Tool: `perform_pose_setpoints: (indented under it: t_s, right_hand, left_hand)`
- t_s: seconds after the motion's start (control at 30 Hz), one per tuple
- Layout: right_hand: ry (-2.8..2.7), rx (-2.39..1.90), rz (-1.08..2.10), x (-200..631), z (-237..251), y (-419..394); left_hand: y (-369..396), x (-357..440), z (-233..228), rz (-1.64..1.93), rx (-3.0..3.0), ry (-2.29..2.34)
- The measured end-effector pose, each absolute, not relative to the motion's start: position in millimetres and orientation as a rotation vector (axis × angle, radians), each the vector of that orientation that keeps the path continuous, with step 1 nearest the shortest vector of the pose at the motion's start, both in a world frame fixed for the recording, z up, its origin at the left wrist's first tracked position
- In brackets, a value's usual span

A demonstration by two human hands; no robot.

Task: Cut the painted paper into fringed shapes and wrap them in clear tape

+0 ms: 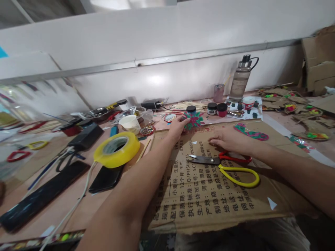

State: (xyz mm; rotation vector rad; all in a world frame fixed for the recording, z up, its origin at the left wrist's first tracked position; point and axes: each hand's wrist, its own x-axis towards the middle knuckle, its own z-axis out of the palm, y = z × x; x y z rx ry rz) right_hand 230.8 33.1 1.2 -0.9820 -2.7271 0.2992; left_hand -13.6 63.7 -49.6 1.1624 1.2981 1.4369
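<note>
My left hand (177, 127) reaches to the far edge of a printed cardboard sheet (209, 195) and grips a round green and magenta painted piece (195, 120). My right hand (229, 139) rests palm down on the cardboard, fingers together, holding nothing that I can see. Scissors (227, 166) with one red and one yellow handle lie on the cardboard just below the right hand. A green and pink painted strip (250, 132) lies to the right of that hand.
A yellow tape roll (117, 149) sits on a black phone (106, 178) at left, near a white cup (130, 122). Small paint jars (216, 108), a water bottle (240, 78) and wooden sticks (187, 105) line the back. Painted cardboard pieces (290, 101) lie at right.
</note>
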Motion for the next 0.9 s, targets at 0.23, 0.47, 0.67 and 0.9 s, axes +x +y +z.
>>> perform_pose_setpoints:
  t_s: [0.23,0.47,0.67,0.9]
  right_hand:
    - [-2.697,-1.251,0.145,239.2,13.3,41.3]
    - [-2.934,-1.185,0.210,228.9,8.5,21.8]
    - [-2.925,-1.436,0.165,211.5,23.5,5.6]
    - [-3.070,-1.411,0.017,199.3,30.0,6.9]
  left_hand:
    - [60.2,-12.6,-46.0,1.426,1.188,1.295]
    - [60.1,-12.3,-45.6,1.404,1.206,1.332]
    - [60.9,-13.9,-46.7,1.413,1.224,1.289]
    - [64.2,-14.2,-51.4,1.402,1.212,1.323]
